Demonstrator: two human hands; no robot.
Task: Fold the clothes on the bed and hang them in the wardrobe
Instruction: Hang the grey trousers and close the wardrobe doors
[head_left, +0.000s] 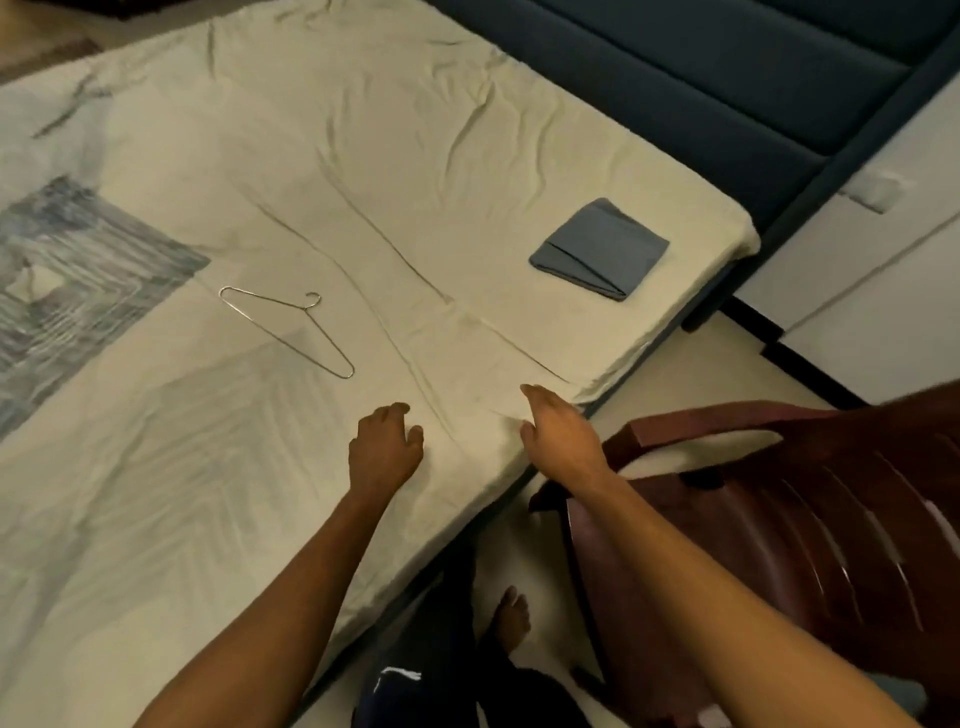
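**Already folded: blue-grey cloth near the bed's corner**

Neatly squared, the folded blue-grey cloth (600, 249) lay near the bed's (260, 156) far right corner. A wire hanger (291, 327) lay well apart to its left. Nearer, the left hand (383, 451) hung loosely curled, holding nothing; the right hand (558, 431) reached out flat, fingers straight, beside a maroon plastic chair (805, 545).

I see both forearms bare, with no sleeve, watch or ring on the left hand (383, 451) or the right hand (560, 431). Below, the legs wear dark trousers (441, 670) with a small white mark, and one foot (511, 618) is bare.
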